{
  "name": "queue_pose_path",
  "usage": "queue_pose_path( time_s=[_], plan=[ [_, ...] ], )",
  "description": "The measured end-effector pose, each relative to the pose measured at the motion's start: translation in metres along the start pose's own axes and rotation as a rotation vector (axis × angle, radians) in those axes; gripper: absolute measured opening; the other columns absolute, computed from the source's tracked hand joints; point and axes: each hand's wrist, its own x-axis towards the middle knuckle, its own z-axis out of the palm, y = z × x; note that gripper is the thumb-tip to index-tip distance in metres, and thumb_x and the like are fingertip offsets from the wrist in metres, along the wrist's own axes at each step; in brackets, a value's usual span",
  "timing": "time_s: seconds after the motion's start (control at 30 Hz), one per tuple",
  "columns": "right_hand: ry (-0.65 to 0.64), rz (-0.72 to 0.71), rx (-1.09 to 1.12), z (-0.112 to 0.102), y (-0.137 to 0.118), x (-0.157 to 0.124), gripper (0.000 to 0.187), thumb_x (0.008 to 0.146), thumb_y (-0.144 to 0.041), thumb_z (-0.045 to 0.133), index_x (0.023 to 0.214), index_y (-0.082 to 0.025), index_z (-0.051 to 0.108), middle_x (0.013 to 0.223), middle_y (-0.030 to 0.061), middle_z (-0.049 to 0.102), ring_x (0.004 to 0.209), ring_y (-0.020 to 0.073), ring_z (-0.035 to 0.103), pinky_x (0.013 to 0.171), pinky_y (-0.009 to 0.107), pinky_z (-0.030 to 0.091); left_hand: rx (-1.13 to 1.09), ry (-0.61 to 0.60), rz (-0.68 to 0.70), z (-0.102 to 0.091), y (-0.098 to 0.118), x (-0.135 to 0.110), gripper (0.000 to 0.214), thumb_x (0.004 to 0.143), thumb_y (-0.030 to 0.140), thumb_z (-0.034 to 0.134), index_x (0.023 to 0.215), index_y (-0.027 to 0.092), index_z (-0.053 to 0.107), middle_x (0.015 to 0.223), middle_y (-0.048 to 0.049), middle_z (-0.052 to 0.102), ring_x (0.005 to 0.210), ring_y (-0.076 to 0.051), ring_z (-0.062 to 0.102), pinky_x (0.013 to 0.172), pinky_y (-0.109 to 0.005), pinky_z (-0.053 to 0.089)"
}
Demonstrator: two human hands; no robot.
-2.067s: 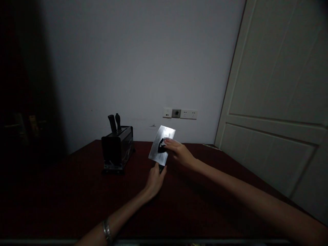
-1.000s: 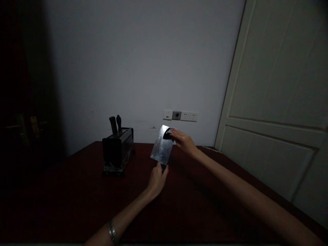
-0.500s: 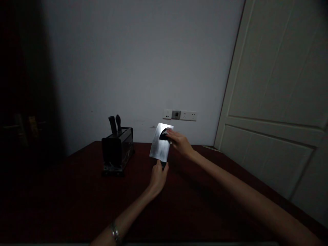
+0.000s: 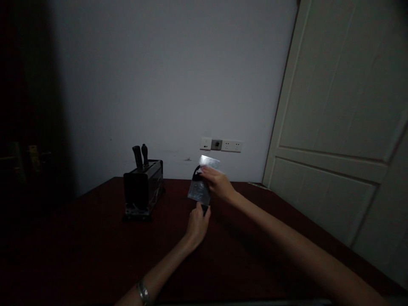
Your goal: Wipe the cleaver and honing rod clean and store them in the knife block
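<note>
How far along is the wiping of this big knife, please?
Done: two black knife handles already stand up from the black knife block. In hand: the left hand holds the wide shiny steel cleaver upright by its handle, and the right hand presses a small dark cloth on its upper blade. Left: the cleaver is outside the block; dim light hides how clean it is.

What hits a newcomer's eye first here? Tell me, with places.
The bright cleaver stands out, held blade-up over the middle of the dark red table. The left hand grips it from below, and the right hand presses a dark cloth to the blade. Left of it stands a black knife block with two knives in it, and a pale door fills the right side.
</note>
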Motion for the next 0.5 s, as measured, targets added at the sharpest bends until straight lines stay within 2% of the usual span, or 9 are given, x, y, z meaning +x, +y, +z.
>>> queue_pose_path(
  time_s=[0.07,0.13,0.2,0.3,0.37,0.43,0.5],
  plan=[
    [-0.115,-0.14,0.04,0.013,-0.016,-0.012,0.04,0.073,-0.004,0.052,0.109,-0.018,0.06,0.12,0.0097,0.059,0.118,0.0196,0.048,0.098,0.037,0.042,-0.006,-0.024,0.005,0.0,-0.003,0.001,0.025,0.085,0.022,0.042,0.104,0.008,0.049,0.093,-0.0185,0.065,0.087,-0.025,0.063,0.068,-0.027,0.041],
    [-0.168,-0.189,0.045,0.016,-0.019,-0.014,0.039,0.073,-0.004,0.052,0.108,-0.016,0.061,0.119,0.0105,0.059,0.119,0.0192,0.048,0.099,0.035,0.042,0.002,-0.037,0.009,0.0,-0.006,0.001,0.025,0.085,0.02,0.043,0.106,0.008,0.049,0.095,-0.018,0.065,0.089,-0.025,0.063,0.069,-0.027,0.042],
    [-0.121,-0.108,0.01,0.009,-0.006,-0.004,0.038,0.074,-0.003,0.05,0.108,-0.017,0.061,0.121,0.0104,0.058,0.118,0.0196,0.048,0.098,0.036,0.043,0.019,-0.034,0.011,-0.001,-0.006,-0.001,0.027,0.087,0.025,0.041,0.107,0.009,0.049,0.093,-0.017,0.065,0.089,-0.025,0.063,0.069,-0.027,0.042],
    [0.042,0.087,-0.044,-0.004,0.018,0.016,0.038,0.076,-0.003,0.048,0.107,-0.019,0.062,0.121,0.0085,0.059,0.117,0.0205,0.05,0.099,0.039,0.042,0.038,-0.04,0.018,-0.001,-0.005,-0.005,0.029,0.088,0.029,0.04,0.106,0.009,0.05,0.088,-0.0164,0.066,0.084,-0.025,0.064,0.067,-0.028,0.042],
    [0.061,0.1,-0.042,-0.002,0.017,0.016,0.038,0.076,-0.003,0.048,0.107,-0.021,0.061,0.121,0.0077,0.058,0.118,0.0207,0.048,0.099,0.041,0.041,0.046,-0.039,0.014,0.0,-0.006,-0.005,0.03,0.088,0.029,0.039,0.106,0.008,0.05,0.088,-0.0174,0.066,0.082,-0.026,0.064,0.066,-0.029,0.042],
    [-0.017,0.008,-0.008,0.009,0.001,0.004,0.04,0.074,-0.002,0.049,0.109,-0.02,0.06,0.122,0.0089,0.058,0.119,0.0204,0.047,0.099,0.04,0.042,0.037,-0.031,0.005,0.002,-0.008,-0.004,0.029,0.087,0.027,0.04,0.106,0.007,0.05,0.09,-0.0182,0.065,0.084,-0.026,0.064,0.066,-0.029,0.042],
    [-0.125,-0.141,0.051,0.022,-0.019,-0.011,0.041,0.072,-0.002,0.051,0.109,-0.017,0.06,0.121,0.0109,0.058,0.12,0.0197,0.047,0.099,0.037,0.042,0.018,-0.034,0.013,0.003,-0.012,-0.002,0.024,0.085,0.02,0.042,0.104,0.008,0.051,0.092,-0.0178,0.065,0.087,-0.025,0.063,0.068,-0.027,0.042]
  ],
)
